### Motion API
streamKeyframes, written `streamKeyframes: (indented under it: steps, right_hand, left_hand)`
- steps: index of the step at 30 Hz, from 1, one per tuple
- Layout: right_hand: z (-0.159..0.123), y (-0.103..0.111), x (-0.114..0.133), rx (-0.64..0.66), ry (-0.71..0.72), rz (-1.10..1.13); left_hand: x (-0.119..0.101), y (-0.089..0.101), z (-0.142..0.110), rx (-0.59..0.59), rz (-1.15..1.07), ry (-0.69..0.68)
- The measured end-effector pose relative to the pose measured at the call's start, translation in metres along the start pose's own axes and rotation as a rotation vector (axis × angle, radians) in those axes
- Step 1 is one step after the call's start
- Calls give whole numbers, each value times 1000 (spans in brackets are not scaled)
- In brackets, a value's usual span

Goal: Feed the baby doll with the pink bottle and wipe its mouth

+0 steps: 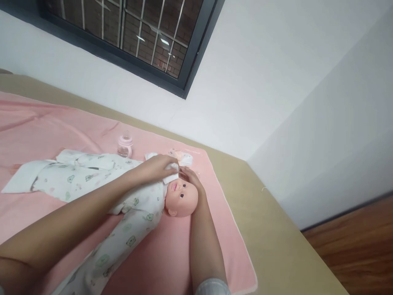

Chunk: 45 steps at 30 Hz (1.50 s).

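Observation:
A baby doll (184, 203) lies on its back on a pink blanket (172, 250), in white clothes (101, 176) printed with small green figures. Its head points to the right. My left hand (161, 166) reaches across the doll's body and is closed on a white cloth (171, 174), which lies against the side of the doll's face near its mouth. Around the far side of the doll's head curves my right hand (190, 177), its fingers partly seen beside the cloth. Whether those fingers grip anything is hidden.
A pink-topped baby bottle (125, 146) stands on the blanket beyond the doll. Near its head lies a crumpled white and peach packet or cloth (184, 157). The tan bed surface (260, 229) meets a white wall below a dark-framed window (187, 73).

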State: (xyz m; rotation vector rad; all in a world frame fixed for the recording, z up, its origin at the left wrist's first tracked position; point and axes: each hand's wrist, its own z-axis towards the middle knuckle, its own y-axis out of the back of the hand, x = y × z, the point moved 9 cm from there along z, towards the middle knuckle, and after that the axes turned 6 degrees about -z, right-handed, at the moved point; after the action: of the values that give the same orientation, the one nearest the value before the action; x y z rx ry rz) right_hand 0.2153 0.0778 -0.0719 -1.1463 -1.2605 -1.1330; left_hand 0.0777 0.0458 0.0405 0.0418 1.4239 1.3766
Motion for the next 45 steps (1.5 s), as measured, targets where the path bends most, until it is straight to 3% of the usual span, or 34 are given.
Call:
streamKeyframes:
  steps: [3, 7, 9, 13, 17, 22, 26, 29, 33, 37, 45]
  right_hand:
    - [-1, -5, 22, 160, -4, 29]
    - [-23, -35, 61, 443, 21, -308]
    - [-33, -48, 76, 507, 51, -445]
    - [-35, -54, 98, 379, 153, -501]
    - [-28, -40, 96, 247, 156, -486]
    - [-13, 2, 78, 31, 112, -377]
    - [-4, 42, 59, -205, 68, -349]
    - [1, 60, 52, -327, 99, -377]
    - [18, 61, 49, -332, 129, -393]
    - [42, 47, 44, -238, 111, -386]
    - [65, 26, 21, -74, -14, -245]
  left_hand:
    - [11, 12, 3, -27, -10, 14]
    - [21, 25, 4, -71, -10, 61]
    - [22, 26, 4, -78, -15, 71]
    - [16, 22, 5, -45, -58, 43]
    - [21, 28, 5, -68, -68, 83]
    - [41, 50, 1, -118, -86, 197]
    - [52, 80, -9, -215, -79, 262]
    - [63, 100, -17, -269, -113, 290]
    - [90, 124, -27, -362, -185, 327]
    - [116, 143, -40, -462, -184, 375]
    - [125, 151, -50, -484, -156, 442]
